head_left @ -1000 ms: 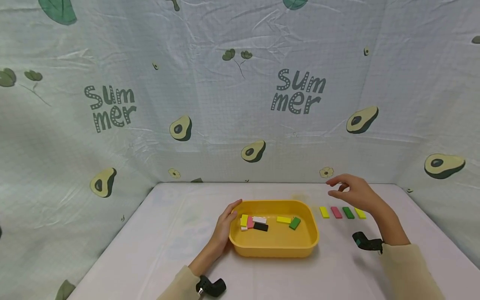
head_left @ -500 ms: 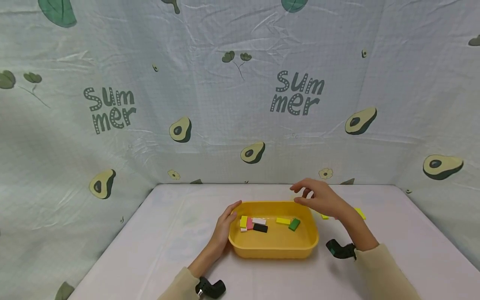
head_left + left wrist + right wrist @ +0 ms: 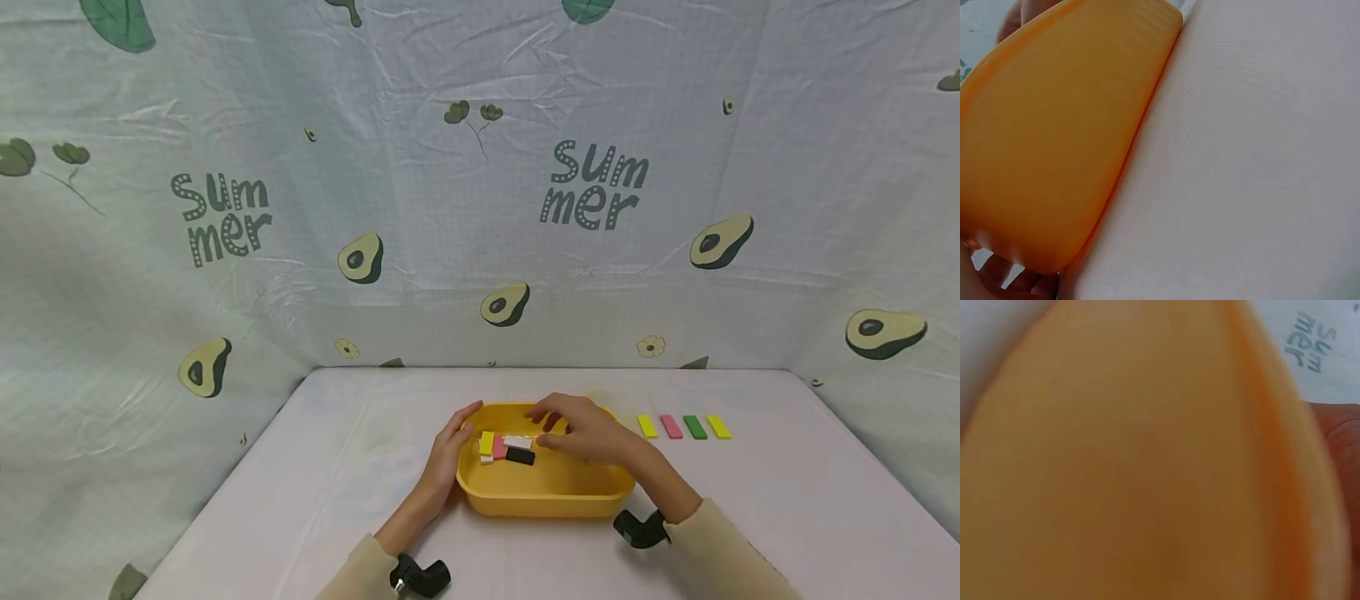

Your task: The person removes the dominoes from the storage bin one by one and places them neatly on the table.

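A yellow plastic tub (image 3: 540, 505) stands on the table, and my left hand (image 3: 447, 450) grips its left side, thumb at the rim. In the left wrist view, the fingers (image 3: 1029, 282) lie against the tub's outer wall. My right hand (image 3: 588, 429) reaches over the tub's right part, fingers bent and apart from the thumb, with nothing visible between them. Beside its fingertips lie a white block (image 3: 517, 442) and a black block (image 3: 521, 456). Farther left are a yellow block (image 3: 487, 443) and a pink block (image 3: 499, 447). My right hand hides the tub's right inside.
Right of the tub, a spaced row on the white table (image 3: 360, 467) holds a yellow block (image 3: 647, 427), a pink block (image 3: 671, 427), a green block (image 3: 695, 427) and another yellow block (image 3: 718, 427). A printed curtain (image 3: 435, 183) hangs behind the table.
My right hand has moved left from above the block row and down into the tub, now covering the yellow and green blocks seen there earlier. My left hand has stayed on the tub.
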Available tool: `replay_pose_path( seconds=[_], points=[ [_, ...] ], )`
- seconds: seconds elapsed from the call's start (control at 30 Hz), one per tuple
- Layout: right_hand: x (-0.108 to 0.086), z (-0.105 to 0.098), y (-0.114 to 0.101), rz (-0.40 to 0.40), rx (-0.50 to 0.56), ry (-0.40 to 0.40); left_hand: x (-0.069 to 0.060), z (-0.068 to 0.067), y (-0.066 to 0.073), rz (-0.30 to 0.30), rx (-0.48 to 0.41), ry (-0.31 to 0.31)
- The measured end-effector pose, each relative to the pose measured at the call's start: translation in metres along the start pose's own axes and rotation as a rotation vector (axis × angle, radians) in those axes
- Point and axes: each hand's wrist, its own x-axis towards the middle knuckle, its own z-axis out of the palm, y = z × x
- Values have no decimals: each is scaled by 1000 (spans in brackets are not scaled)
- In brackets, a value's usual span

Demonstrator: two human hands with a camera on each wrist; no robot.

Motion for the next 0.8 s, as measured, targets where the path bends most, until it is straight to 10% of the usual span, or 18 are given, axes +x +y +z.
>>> replay_pose_path(
  seconds=[0.37,0.8],
  points=[
    [4,34,6,44,5,-168,0,-1,0,9,12,0],
    [7,39,8,64,-73,-148,0,-1,0,17,3,-6]
  ],
)
